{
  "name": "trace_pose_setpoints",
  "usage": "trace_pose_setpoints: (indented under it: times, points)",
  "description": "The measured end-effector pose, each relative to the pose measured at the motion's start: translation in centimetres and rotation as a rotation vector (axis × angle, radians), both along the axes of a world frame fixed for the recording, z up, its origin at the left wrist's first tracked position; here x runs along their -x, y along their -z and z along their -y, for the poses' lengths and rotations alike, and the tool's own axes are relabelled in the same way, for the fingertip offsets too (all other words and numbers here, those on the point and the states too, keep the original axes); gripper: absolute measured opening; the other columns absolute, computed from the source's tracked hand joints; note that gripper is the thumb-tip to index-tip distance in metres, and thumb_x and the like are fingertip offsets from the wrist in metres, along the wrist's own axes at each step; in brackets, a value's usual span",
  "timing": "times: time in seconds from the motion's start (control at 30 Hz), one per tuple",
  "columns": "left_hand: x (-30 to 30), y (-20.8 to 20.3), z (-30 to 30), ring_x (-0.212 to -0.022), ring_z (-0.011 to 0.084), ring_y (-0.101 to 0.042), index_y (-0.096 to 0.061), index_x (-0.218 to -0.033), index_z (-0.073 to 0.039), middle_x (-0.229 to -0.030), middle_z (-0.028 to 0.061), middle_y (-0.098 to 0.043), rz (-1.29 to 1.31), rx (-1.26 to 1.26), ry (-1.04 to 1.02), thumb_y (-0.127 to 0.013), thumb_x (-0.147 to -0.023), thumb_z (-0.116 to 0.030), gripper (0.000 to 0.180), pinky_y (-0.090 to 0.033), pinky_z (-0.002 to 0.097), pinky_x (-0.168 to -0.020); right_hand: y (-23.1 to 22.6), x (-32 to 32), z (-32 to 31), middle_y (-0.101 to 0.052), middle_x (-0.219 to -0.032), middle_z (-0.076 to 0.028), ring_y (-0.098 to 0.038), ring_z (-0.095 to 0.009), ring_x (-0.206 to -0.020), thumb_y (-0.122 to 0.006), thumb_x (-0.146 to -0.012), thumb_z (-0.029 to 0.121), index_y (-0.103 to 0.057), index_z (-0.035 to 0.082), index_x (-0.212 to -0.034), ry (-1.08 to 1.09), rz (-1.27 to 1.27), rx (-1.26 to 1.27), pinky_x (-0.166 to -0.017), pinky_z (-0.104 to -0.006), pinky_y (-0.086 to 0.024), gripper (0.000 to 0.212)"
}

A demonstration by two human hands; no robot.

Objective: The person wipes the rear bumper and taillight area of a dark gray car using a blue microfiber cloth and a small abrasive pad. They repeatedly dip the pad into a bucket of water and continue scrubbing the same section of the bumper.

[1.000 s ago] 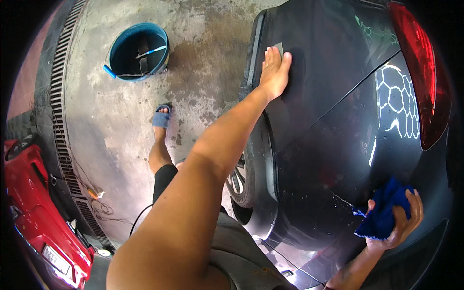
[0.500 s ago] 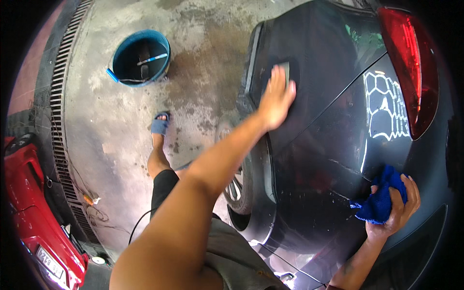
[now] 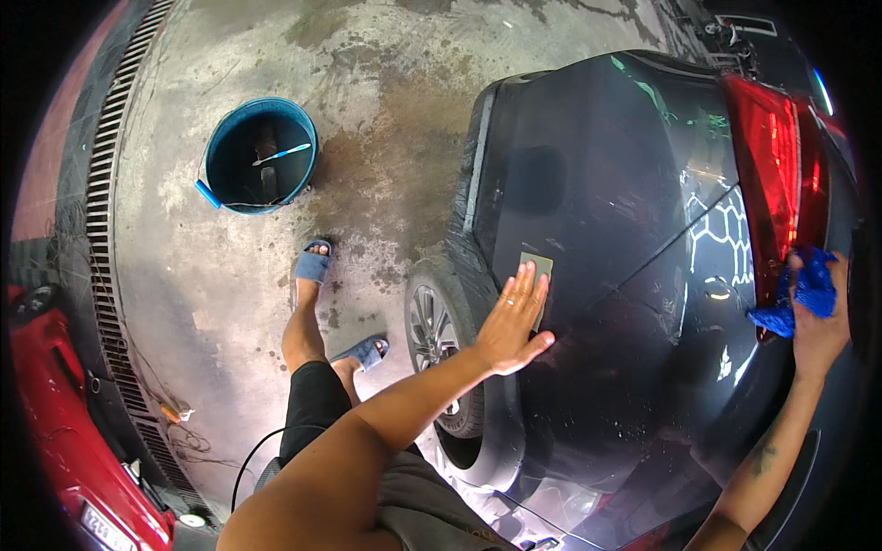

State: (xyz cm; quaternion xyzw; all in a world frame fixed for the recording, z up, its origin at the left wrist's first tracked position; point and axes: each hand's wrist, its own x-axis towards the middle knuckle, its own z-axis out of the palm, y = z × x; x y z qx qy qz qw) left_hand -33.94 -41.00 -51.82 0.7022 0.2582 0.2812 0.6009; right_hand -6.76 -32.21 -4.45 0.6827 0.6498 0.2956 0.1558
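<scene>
A dark, glossy car (image 3: pixel 625 275) fills the right half of the view, seen from above its rear corner. My left hand (image 3: pixel 514 317) lies flat on the body panel above the rear wheel (image 3: pixel 441 344), fingers spread, next to a small tan patch (image 3: pixel 536 273) on the paint. My right hand (image 3: pixel 813 312) grips a blue cloth (image 3: pixel 799 292) and presses it against the lower edge of the red tail light (image 3: pixel 772 174).
A blue bucket (image 3: pixel 260 156) holding a tool stands on the wet concrete floor at upper left. A metal drain grate (image 3: pixel 106 230) runs along the left, with a red vehicle (image 3: pixel 55 413) beyond it. My feet in blue sandals (image 3: pixel 312 264) stand beside the wheel.
The view has shifted, so the car sits lower and more central. My right hand with the cloth has moved up to the tail light. My left hand stays flat on the panel.
</scene>
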Motion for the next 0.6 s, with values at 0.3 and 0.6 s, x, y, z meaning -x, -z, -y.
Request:
trace_pose_setpoints:
  times: [0.3,0.6]
  points:
    - [-8.6,3.3,-26.0,-0.172,0.0388,0.003,-0.005,-0.176,0.003,-0.183,0.0291,-0.002,0.023,0.007,-0.187,-0.027,-0.115,-0.064,0.092,-0.001,0.052,-0.138,-1.4,-2.6,0.8,-0.081,-0.115,-0.013,-0.077,-0.027,-0.102,-0.084,-0.098,0.028,-0.077,0.003,-0.125,0.249,0.278,-0.011,-0.095,-0.0386,-0.057,0.038]
    - [-1.3,6.1,-9.8,-0.169,0.0512,0.003,-0.008,-0.174,0.007,-0.179,0.0401,-0.002,-0.035,-0.101,0.16,-0.064,-0.102,-0.056,0.111,-0.001,0.0615,-0.137,1.3,1.9,-2.8,-0.075,-0.124,-0.023,-0.074,-0.038,-0.108,-0.078,-0.102,0.014,-0.072,-0.008,-0.117,-0.118,0.034,-0.03,-0.101,-0.045,-0.056,0.027]
